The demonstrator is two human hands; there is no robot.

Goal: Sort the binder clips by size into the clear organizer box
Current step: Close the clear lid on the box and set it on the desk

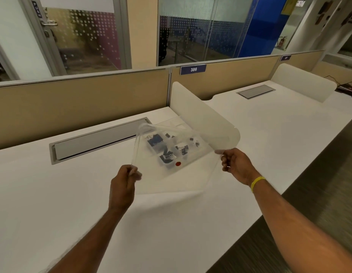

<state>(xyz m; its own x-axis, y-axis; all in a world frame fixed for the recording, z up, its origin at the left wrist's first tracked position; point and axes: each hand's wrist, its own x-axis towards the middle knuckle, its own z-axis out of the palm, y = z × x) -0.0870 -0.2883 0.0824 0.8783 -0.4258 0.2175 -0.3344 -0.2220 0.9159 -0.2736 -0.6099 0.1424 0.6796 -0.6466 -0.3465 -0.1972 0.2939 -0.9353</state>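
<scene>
I see left hand point(123, 186) fingers pinching the near-left corner of the clear organizer box point(190, 174) | right hand point(235, 164) fingers clamped on its right edge | box tilted above white table point(53, 194), frame centre | black and blue binder clips point(166, 154) showing through it, blurred; inside or beneath, cannot tell

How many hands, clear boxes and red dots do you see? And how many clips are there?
Hands: 2, the left hand and the right hand, each gripping a corner of the box
Clear organizer box: 1
Red dot: 1
Binder clips: blue and black ones, too blurred to count
Total without the clips: 4
</scene>
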